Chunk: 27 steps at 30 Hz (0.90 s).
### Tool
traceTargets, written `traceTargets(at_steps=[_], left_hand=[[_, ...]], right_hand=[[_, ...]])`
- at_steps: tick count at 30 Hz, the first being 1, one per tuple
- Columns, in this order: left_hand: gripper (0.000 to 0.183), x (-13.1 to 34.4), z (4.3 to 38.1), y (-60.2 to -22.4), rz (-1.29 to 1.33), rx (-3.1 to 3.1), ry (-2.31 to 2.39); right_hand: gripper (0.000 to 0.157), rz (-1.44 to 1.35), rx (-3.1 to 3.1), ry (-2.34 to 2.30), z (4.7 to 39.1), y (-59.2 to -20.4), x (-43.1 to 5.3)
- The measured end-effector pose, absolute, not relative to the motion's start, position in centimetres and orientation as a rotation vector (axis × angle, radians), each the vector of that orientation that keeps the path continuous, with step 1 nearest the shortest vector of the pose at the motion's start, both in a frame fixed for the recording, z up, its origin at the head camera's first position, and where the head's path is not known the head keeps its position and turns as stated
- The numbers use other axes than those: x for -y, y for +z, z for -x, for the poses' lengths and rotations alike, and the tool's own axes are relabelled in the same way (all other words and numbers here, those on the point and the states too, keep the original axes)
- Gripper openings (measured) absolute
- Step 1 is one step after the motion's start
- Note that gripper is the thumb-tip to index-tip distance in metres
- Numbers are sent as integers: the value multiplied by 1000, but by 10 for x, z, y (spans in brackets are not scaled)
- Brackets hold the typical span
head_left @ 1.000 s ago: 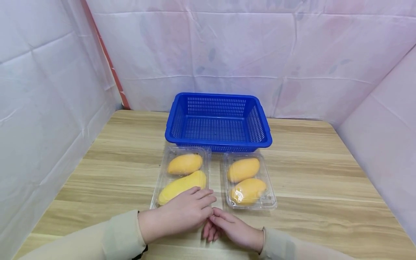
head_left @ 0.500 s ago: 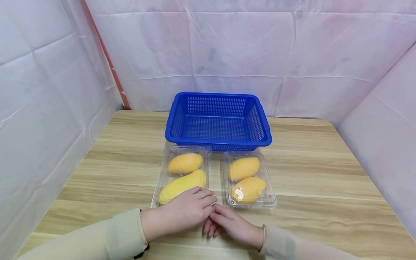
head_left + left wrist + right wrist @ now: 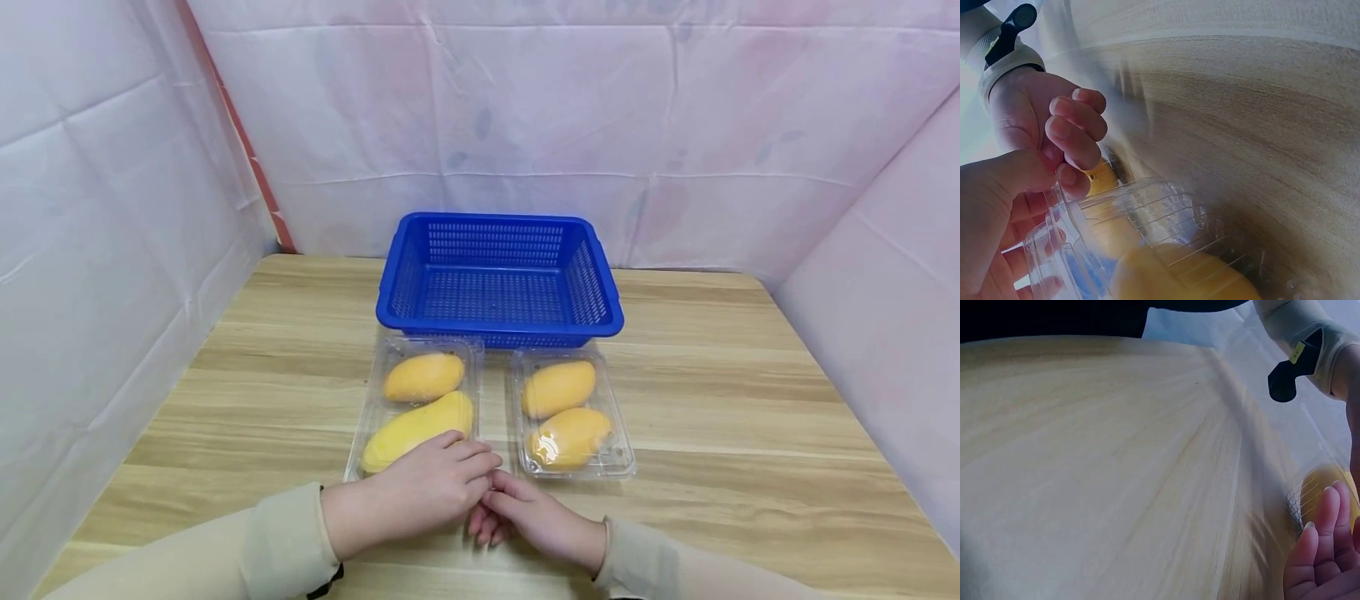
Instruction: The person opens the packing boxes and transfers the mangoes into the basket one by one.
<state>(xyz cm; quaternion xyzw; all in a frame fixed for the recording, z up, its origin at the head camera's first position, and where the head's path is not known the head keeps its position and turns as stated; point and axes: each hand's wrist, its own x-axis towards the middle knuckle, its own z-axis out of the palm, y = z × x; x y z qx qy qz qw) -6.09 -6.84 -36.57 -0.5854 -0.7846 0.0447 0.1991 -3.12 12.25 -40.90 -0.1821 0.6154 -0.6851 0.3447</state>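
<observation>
A clear plastic clamshell box with two mangoes inside, a yellow one at the front and an orange-yellow one behind, lies left of the middle. My left hand reaches over its front right corner, thumb and fingers on either side of the box's edge in the left wrist view. At that same corner my right hand pinches the edge between thumb and forefinger, its other fingers loosely curled. In the right wrist view, the right hand shows beside the box and a mango.
Another clear clamshell box, with two mangoes in it, lies to the right, its lid down. Behind both boxes stands a blue plastic basket with nothing in it. Pale cloth hangs around the wooden table.
</observation>
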Motion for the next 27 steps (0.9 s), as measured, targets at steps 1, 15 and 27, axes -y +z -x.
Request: traceTargets(at_steps=[1, 15, 27], left_hand=[[21, 68, 61, -366, 1637, 2196, 117], [22, 69, 61, -366, 1624, 2174, 30], [23, 67, 61, -364, 1621, 2166, 70]], right_hand=[[28, 465, -1604, -1776, 31, -409, -122], [23, 403, -1638, -1773, 32, -408, -118], [19, 349, -1732, -1772, 29, -403, -117]])
